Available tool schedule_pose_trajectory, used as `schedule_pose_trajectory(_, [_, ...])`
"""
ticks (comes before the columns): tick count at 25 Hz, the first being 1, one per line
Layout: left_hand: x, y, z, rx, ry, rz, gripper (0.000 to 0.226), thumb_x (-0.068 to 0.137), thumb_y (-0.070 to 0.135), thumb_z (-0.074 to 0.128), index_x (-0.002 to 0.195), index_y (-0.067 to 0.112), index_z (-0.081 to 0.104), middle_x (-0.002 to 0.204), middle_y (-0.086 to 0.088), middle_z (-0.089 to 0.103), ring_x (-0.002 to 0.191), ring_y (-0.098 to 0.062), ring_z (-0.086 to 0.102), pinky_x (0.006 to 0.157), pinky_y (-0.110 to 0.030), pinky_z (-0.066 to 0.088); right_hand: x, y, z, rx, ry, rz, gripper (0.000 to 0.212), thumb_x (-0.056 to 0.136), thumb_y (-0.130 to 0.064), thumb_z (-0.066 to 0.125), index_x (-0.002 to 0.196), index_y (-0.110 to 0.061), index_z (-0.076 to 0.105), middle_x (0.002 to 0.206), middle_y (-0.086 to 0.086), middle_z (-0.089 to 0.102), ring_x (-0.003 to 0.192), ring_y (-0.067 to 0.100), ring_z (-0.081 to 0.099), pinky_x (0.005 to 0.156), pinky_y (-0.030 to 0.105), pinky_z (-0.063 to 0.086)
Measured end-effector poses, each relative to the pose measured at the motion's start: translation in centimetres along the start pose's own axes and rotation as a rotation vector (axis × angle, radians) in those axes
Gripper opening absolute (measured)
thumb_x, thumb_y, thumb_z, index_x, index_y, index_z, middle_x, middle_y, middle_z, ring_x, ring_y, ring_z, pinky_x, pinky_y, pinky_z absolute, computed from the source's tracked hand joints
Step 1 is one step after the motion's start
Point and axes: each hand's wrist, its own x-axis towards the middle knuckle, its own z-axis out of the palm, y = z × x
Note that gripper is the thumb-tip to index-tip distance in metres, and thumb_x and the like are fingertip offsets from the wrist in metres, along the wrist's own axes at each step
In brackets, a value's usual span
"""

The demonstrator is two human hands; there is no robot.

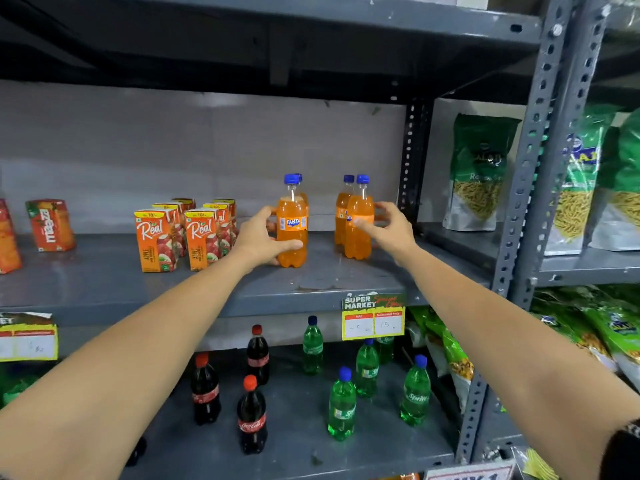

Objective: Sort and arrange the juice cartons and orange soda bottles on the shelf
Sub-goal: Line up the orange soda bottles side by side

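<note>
On the grey middle shelf (104, 289) stand several orange soda bottles with blue caps, in two pairs. My left hand (258, 237) wraps the front bottle of the left pair (292, 223), thumb across its lower part. My right hand (389, 225) holds the front bottle of the right pair (360, 220), thumb on its label; another bottle (343, 209) stands just behind it. Left of the bottles, several orange apple juice cartons (156, 240) stand in two rows. Further left is a red mango juice carton (50, 225), and another (8, 240) sits at the frame's edge.
The lower shelf holds cola bottles (252, 414) and green soda bottles (343, 407). A yellow price tag (374, 318) hangs from the middle shelf's front edge. A perforated steel post (530, 168) divides off the right bay, which holds green snack bags (481, 174).
</note>
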Motion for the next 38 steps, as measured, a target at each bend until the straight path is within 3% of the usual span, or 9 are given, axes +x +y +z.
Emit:
schedule_pose_trajectory(2, [0.9,0.2,1.0,-0.073,-0.017,-0.051,0.077,0.071,0.021,0.081,0.135,0.024,0.038,0.129,-0.008,0.053,0.108,-0.027,0.058,0.064,-0.039,0.059,0.3,0.6,0.0,0.132,-0.042,0.010,0.069,0.077,-0.037,0.076,0.137,-0.023,0.046,0.132,0.005,0.056,0.118,0.024,0.055,0.073,0.031,0.057])
schedule_pose_trajectory(4, [1.7,0.5,1.9,-0.149,-0.026,-0.106,0.079,0.071,0.015,0.081,0.137,0.022,0.038,0.131,-0.011,0.054,0.114,-0.028,0.055,0.081,-0.047,0.056,0.4,1.0,0.0,0.252,-0.059,0.034,0.069,0.077,-0.031,0.078,0.138,-0.022,0.047,0.126,0.004,0.059,0.115,0.021,0.057,0.069,0.027,0.055])
schedule_pose_trajectory(8, [3.5,1.1,3.0,-0.150,-0.021,-0.131,0.089,0.065,0.010,0.084,0.140,0.016,0.037,0.133,-0.012,0.055,0.116,-0.024,0.055,0.093,-0.041,0.047,1.0,1.5,-0.1,0.335,-0.100,0.047,0.068,0.076,-0.028,0.079,0.138,-0.022,0.050,0.118,-0.001,0.062,0.106,0.015,0.059,0.066,0.024,0.055])
schedule_pose_trajectory(13, [4.5,0.7,3.6,-0.237,-0.024,-0.103,0.091,0.064,0.004,0.083,0.140,0.021,0.035,0.139,-0.008,0.047,0.115,-0.021,0.053,0.089,-0.040,0.050,1.8,2.0,0.0,0.371,-0.149,0.026,0.062,0.075,-0.027,0.080,0.132,-0.024,0.054,0.101,-0.012,0.063,0.093,0.003,0.061,0.056,0.017,0.053])
schedule_pose_trajectory(17, [5.2,0.4,3.8,-0.263,-0.030,-0.108,0.093,0.064,0.004,0.083,0.141,0.024,0.034,0.138,-0.007,0.046,0.121,-0.025,0.051,0.092,-0.047,0.051,2.6,2.2,0.2,0.387,-0.202,0.025,0.062,0.076,-0.026,0.079,0.132,-0.023,0.054,0.110,-0.003,0.064,0.102,0.010,0.061,0.070,0.028,0.056])
schedule_pose_trajectory(21, [5.5,0.1,3.9,-0.286,-0.047,-0.110,0.091,0.064,0.005,0.083,0.140,0.024,0.036,0.123,0.001,0.051,0.105,-0.016,0.055,0.076,-0.036,0.054,3.2,2.5,0.3,0.407,-0.242,0.027,0.059,0.076,-0.025,0.079,0.130,-0.024,0.055,0.117,0.006,0.064,0.109,0.020,0.061,0.077,0.035,0.057])
schedule_pose_trajectory(26, [5.4,-0.4,3.4,-0.322,-0.070,-0.099,0.091,0.063,0.003,0.084,0.138,0.025,0.039,0.108,0.008,0.057,0.092,-0.007,0.060,0.059,-0.023,0.054,3.4,2.4,0.3,0.424,-0.272,0.036,0.058,0.076,-0.025,0.079,0.129,-0.026,0.055,0.109,-0.002,0.064,0.106,0.017,0.061,0.071,0.032,0.056])
schedule_pose_trajectory(32, [4.9,-0.8,2.0,-0.326,-0.106,-0.111,0.087,0.064,0.002,0.082,0.137,0.026,0.040,0.111,0.007,0.059,0.103,-0.013,0.058,0.070,-0.031,0.055,3.3,2.2,0.1,0.431,-0.285,0.053,0.063,0.078,-0.024,0.077,0.135,-0.020,0.051,0.124,0.010,0.060,0.115,0.026,0.058,0.086,0.044,0.055])
schedule_pose_trajectory(38, [4.7,-0.9,0.8,-0.327,-0.171,-0.111,0.088,0.066,0.001,0.080,0.140,0.024,0.038,0.126,-0.003,0.057,0.111,-0.018,0.058,0.072,-0.032,0.056,3.0,2.0,-0.1,0.446,-0.290,0.073,0.064,0.078,-0.024,0.077,0.135,-0.020,0.050,0.122,0.008,0.060,0.112,0.026,0.059,0.081,0.039,0.056])
